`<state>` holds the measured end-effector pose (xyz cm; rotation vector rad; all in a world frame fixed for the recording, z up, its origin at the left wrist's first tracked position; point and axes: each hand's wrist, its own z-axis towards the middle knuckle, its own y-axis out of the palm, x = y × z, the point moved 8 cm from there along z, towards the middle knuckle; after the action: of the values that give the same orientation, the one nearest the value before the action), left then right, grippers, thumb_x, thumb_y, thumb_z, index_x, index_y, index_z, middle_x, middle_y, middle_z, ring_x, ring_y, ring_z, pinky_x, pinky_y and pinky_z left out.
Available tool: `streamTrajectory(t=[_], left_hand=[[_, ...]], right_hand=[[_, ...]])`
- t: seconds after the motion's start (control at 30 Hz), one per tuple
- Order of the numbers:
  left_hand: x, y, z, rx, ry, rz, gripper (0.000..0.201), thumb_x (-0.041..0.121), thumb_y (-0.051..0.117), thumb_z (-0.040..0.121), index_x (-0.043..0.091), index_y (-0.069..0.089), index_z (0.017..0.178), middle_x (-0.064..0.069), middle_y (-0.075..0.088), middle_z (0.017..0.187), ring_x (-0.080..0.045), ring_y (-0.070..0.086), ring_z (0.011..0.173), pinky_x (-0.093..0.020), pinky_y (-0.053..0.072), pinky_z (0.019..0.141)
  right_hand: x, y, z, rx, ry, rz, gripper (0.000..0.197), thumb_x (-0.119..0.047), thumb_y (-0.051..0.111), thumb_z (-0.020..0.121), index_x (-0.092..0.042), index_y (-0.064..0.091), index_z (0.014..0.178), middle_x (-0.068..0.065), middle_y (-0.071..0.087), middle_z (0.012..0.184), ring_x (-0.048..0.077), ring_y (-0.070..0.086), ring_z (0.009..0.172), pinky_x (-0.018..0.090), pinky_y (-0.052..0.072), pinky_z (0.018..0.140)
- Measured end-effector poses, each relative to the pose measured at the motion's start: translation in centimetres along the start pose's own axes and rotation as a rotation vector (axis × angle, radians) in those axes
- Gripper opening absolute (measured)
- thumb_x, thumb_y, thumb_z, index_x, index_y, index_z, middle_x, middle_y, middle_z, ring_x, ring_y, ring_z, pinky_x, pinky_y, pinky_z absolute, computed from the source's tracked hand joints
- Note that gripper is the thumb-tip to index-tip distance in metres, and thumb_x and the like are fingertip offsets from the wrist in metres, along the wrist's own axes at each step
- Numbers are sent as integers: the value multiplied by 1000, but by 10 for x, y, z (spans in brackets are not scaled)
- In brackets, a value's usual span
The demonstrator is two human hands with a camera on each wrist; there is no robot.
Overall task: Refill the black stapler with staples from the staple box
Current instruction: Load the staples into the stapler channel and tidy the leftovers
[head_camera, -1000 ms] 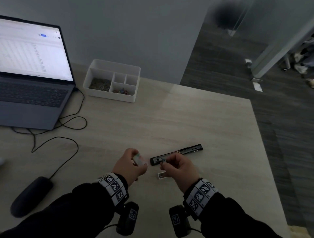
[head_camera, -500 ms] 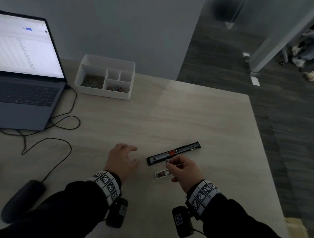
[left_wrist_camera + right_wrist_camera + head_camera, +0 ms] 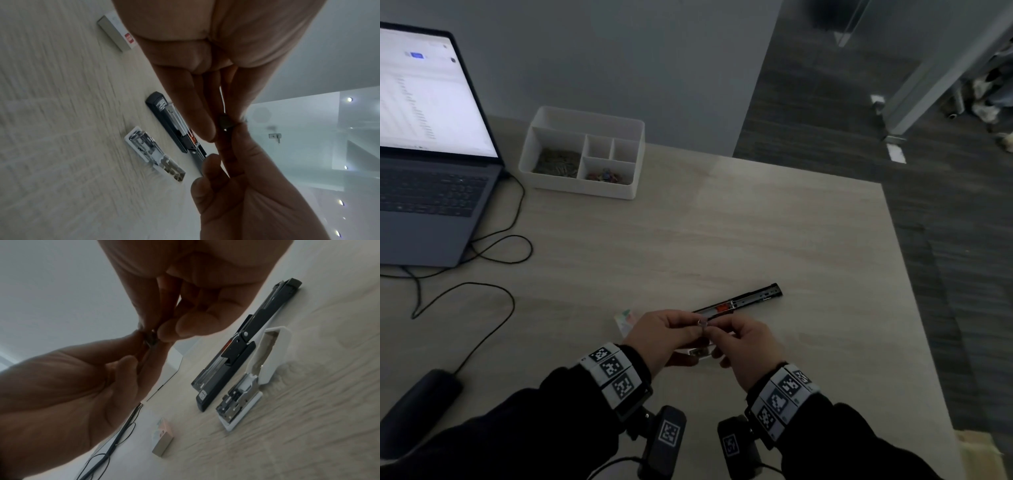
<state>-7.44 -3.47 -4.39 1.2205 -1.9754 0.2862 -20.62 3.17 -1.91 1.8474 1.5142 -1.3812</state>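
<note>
Pinching one staple strip (image 3: 226, 124) between left hand (image 3: 664, 335) and right hand (image 3: 748, 346), keep it level, then seat it squarely in the open black stapler (image 3: 743, 301) on the bench (image 3: 756, 233).

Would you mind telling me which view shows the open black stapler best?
The right wrist view: the black stapler lies unobstructed, full length. The left wrist view hides its far end behind fingers; the head view shows it small, partly behind the hands.

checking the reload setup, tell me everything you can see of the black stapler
The black stapler is long, slim and dark, plastic by its look, lying flat on the pale wood table, swung fully open in one line. Its metal staple channel faces up, with an orange-red part near the hinge. Neither hand touches it; the open staple tray lies apart beside it.
</note>
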Motion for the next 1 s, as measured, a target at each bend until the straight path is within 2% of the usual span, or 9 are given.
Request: streamTrajectory(t=[0.1,0.23,0.37,0.5,0.6,0.77,0.9,1.0], left_hand=[[-1,-1,3,31,-14,-34,14,6,69,85,12,77,94,-13,78,93,-23,75,87,-31,59,61],[-1,2,6,-2,-28,-82,12,5,69,84,12,77,91,-11,76,88,-20,73,82,-33,60,65],[-1,6,7,-26,-38,-130,13,3,68,84,5,74,96,-8,75,83,-18,72,77,-30,58,59],[-2,8,7,-50,-62,-189,18,3,67,85,1,69,103,-6,75,80,-16,73,73,-28,58,55],[-2,9,8,-61,-83,-219,22,4,67,85,-1,67,106,-7,74,79,-16,73,70,-27,57,54],[-6,8,9,-67,-87,-202,15,8,70,84,7,68,99,-8,74,87,-19,73,80,-29,58,59],[-7,6,9,-69,-84,-202,14,7,72,81,7,68,95,-9,73,84,-22,72,78,-30,58,59],[-9,4,10,-70,-85,-199,14,7,72,81,8,69,94,-10,73,83,-24,72,78,-31,58,59]], right_hand=[[-1,-1,1,6,-22,15,13,-14,71,85,-26,71,81,-7,70,67,5,63,53,25,51,48],[-6,0,3,-5,-91,-9,15,-10,69,86,-23,73,92,-7,66,74,5,58,55,21,49,46],[-10,-2,3,0,-159,-37,12,-10,70,84,-21,74,88,-10,65,71,4,54,51,20,49,47],[-6,-3,7,15,-159,-27,16,-14,72,82,-29,71,79,-15,65,60,8,55,50,27,50,48],[-6,-4,8,20,-168,-26,18,-12,72,81,-29,67,81,-12,66,68,11,55,51,34,50,50],[-8,0,9,0,-208,-83,16,-13,71,80,-29,69,77,-12,64,64,6,55,51,26,49,50],[-7,1,10,-25,-222,-124,21,-15,72,80,-35,66,73,-22,63,60,3,54,48,22,47,49],[-10,2,10,-66,-242,-146,23,-13,71,81,-31,62,72,-23,62,58,3,53,47,19,46,47]])
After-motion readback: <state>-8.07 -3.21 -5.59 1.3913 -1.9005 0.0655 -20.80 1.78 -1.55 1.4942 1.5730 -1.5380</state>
